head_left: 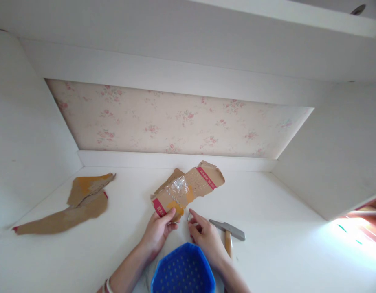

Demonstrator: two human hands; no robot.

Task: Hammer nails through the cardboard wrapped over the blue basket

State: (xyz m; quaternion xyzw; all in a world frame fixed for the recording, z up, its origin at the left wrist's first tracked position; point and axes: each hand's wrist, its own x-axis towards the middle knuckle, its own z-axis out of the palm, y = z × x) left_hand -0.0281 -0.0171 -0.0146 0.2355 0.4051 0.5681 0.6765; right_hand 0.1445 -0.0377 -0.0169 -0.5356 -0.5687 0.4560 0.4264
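My left hand (159, 230) grips the lower end of a torn cardboard piece (188, 187), thumb on top. The cardboard carries red printed bands, orange patches, clear tape and rows of small holes or dots. Just right of it, my right hand (205, 234) pinches a small pale or shiny item (189, 216), too small to name. Below and between both hands stands a blue plastic basket (183, 270) with a perforated bottom. Beside my right hand lies a hammer (229, 230) with a grey metal head and wooden handle, partly hidden by my wrist.
More torn cardboard (65, 215) lies at the left on the white surface (267, 228). White panels enclose the space left, right and above. Floral wallpaper (175, 122) shows in the back opening. Bright light and reddish-brown items appear at the right edge.
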